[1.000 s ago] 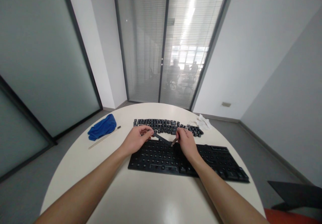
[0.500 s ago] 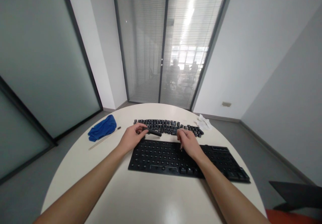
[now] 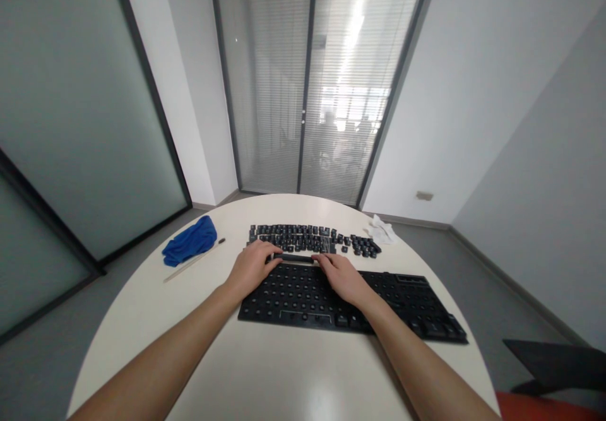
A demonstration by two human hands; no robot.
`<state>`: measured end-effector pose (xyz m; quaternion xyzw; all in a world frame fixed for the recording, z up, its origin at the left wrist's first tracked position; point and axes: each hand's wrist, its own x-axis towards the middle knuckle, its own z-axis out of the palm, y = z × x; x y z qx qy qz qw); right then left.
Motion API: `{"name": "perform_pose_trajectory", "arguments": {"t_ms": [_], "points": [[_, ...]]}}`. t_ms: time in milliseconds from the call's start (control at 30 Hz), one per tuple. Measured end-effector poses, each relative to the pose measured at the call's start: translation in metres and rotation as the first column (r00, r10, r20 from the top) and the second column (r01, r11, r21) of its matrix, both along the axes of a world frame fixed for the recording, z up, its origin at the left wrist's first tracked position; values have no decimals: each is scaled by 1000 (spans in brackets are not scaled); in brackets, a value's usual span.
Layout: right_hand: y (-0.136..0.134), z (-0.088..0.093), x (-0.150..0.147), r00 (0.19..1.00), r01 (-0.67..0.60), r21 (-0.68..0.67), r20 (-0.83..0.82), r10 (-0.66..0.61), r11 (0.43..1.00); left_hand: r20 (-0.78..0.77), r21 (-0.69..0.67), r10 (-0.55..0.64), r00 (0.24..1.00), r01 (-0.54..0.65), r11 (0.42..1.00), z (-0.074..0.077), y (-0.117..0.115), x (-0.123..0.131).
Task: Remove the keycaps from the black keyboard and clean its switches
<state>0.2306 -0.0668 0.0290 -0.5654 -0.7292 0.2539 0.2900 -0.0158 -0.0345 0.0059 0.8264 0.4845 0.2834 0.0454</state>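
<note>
Counting the clock from the long black bar (image 3: 297, 258), which is lying nearly level along the far edge of the keyboard base (image 3: 293, 290): it is looking slim, straight and dark, with both ends disappearing under fingers. Whether it is touching the base, I cannot tell. The left hand (image 3: 250, 266) is pinching its nine o'clock end between thumb and fingers; the right hand (image 3: 344, 276) is bringing fingertips to its three o'clock end, and I cannot tell whether it is pinching or only touching.

The base is spreading from seven to four o'clock, showing rows of small round posts and a thin pale outline near its closest edge. Its four o'clock corner is sitting near the rim of the table (image 3: 255, 370). Loose keycaps (image 3: 293, 230) are crowding twelve o'clock, leaving a narrow strip. A blue cloth (image 3: 190, 242) and a thin brush (image 3: 194, 261) are lying around nine, white tissue (image 3: 381, 230) between two and three. The widest room is opening at six to eight o'clock.
</note>
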Motion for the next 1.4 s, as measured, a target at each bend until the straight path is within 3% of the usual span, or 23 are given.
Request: {"name": "perform_pose_trajectory", "arguments": {"t_ms": [200, 567, 1400], "points": [[3, -5, 1, 1000, -19, 22, -3, 19, 1000, -60, 24, 55, 997, -53, 998, -2, 1, 5], [0, -4, -3, 999, -49, 29, -1, 49, 998, -25, -22, 63, 998, -63, 998, 2, 5, 7], [-2, -4, -9, 998, 56, -21, 19, -55, 998, 124, -249, 213, 969, -177, 952, -4, 16, 10]]}}
